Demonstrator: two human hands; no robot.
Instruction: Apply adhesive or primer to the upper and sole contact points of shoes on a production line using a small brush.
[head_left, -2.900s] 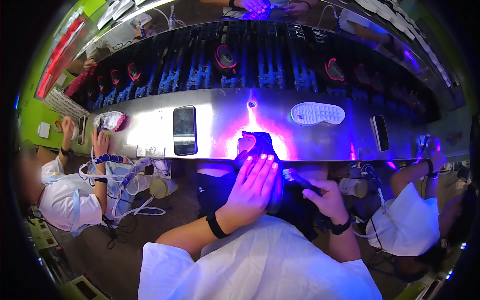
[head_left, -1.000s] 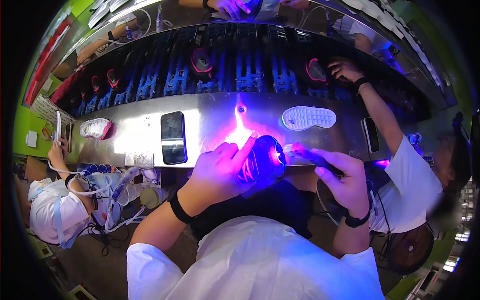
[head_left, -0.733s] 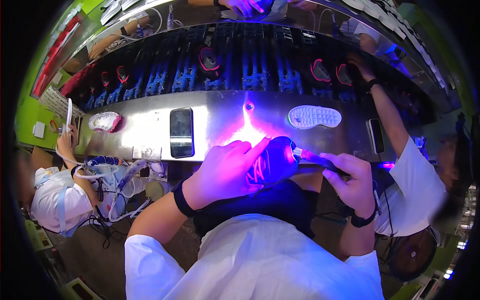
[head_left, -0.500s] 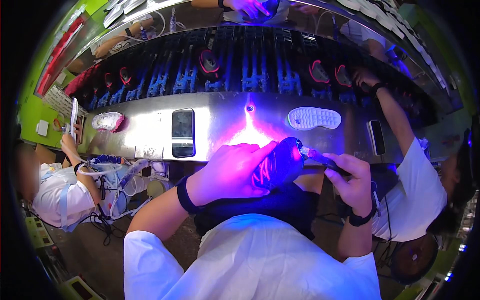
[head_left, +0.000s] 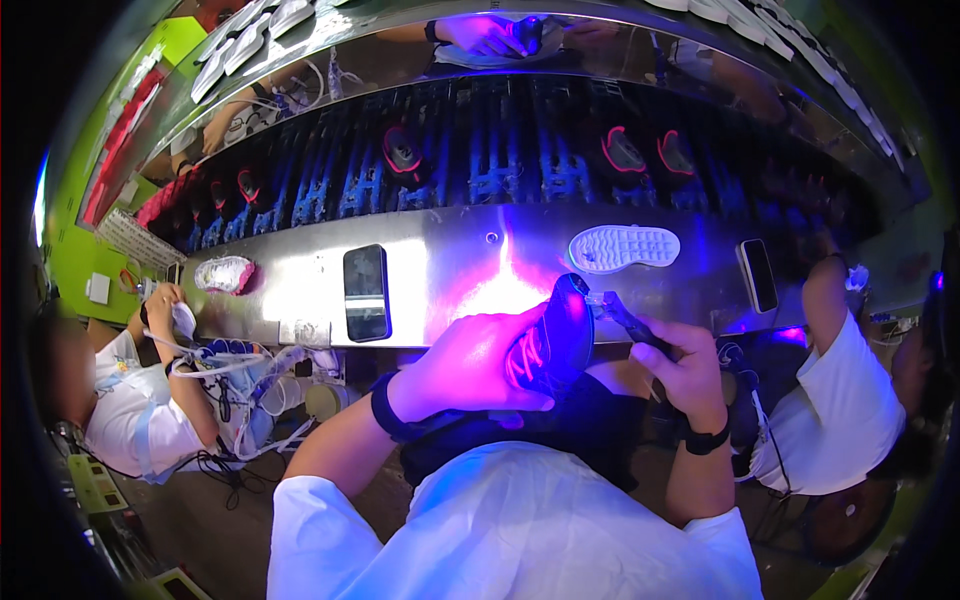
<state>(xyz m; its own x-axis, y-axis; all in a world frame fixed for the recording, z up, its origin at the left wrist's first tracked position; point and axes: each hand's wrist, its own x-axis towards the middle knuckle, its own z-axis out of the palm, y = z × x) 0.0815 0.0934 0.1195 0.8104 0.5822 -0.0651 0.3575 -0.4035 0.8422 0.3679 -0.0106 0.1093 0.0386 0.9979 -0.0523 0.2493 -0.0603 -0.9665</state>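
My left hand (head_left: pixel 475 360) is wrapped round a dark shoe upper (head_left: pixel 553 345) with pink laces, held tilted above my lap at the bench edge under violet-pink light. Its far end points up and away from me. In my right hand (head_left: pixel 685 365) is a dark-handled brush (head_left: pixel 628 320), gripped by the handle between thumb and fingers. The brush's pale tip lies against or just beside the upper's right edge near its far end; contact is hard to make out. A white shoe sole (head_left: pixel 625 247) lies tread up on the metal bench beyond my hands.
Black phones lie on the bench to the left (head_left: pixel 367 293) and right (head_left: pixel 758 275). A pink-and-white sole (head_left: pixel 224 274) sits farther left. Behind the metal bench (head_left: pixel 450 240), a blue-and-black slatted conveyor (head_left: pixel 490 165) bears several dark, pink-edged shoe pieces. Co-workers sit on both sides.
The upper has turned more upright and shifted slightly left, and the brush moved left with it. The right co-worker's arm has drawn back from the conveyor. The view has shifted a little.
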